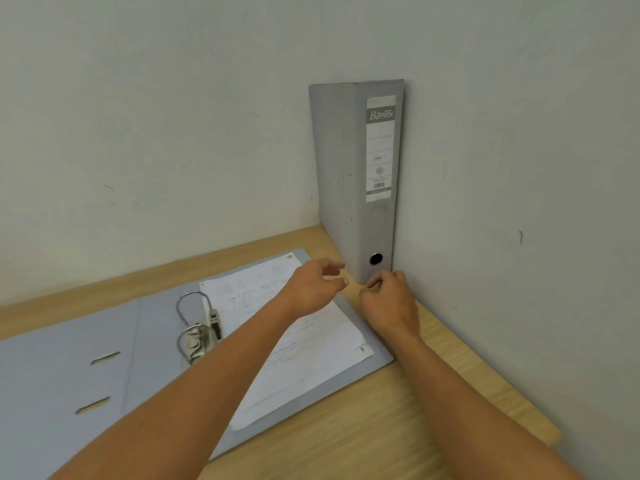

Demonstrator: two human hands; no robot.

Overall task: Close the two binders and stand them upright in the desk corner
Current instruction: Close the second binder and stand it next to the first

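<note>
A grey binder [349, 174] stands shut and upright in the desk corner, its labelled spine facing me and its right side against the wall. A second, blue-grey binder [69, 372] lies open flat on the desk to the left, with its metal rings [197, 327] up and a stack of white sheets [304, 362] on its right half. My left hand [313, 289] hovers over the sheets just left of the upright binder's foot, fingers loosely curled and holding nothing. My right hand [389, 299] is just below the spine's base, fingers curled, also holding nothing.
The wooden desk [363, 427] ends at the right in a wall [519, 168] and at the back in another wall. The open binder covers most of the desk's left side. Bare wood shows at the front right.
</note>
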